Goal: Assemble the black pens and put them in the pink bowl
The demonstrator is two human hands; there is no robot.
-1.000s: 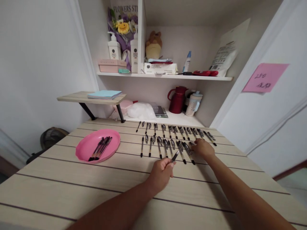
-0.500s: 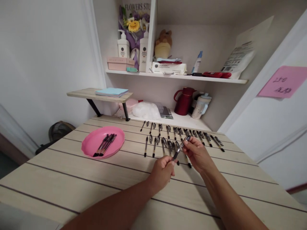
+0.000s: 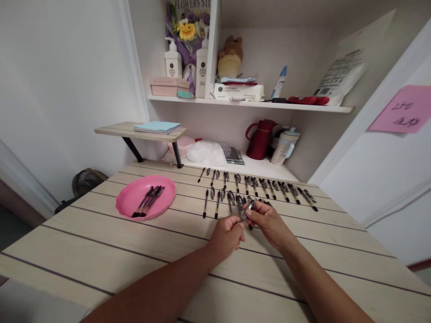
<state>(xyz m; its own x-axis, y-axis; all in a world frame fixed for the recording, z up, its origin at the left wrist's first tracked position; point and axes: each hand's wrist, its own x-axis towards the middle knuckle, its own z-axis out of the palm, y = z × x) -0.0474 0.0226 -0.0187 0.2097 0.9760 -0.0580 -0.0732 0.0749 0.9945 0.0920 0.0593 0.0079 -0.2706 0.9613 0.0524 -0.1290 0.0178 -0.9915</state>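
Left hand [image 3: 227, 235] pinches a pen [image 3: 243, 218], right hand [image 3: 269, 222] a cap [image 3: 250, 206] over its end, between the grips; capping seems the step in hand, calling for a straight push; loose pens [image 3: 205, 204] lie beyond both, plate [image 3: 128, 194] off to their left

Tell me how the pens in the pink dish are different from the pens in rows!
The dish pens lie bunched together in the pink dish; the table pens are spread in two rows on the table. Many table pens have loose caps beside them; no loose cap shows among the dish pens. Both are slim pens with black ends.
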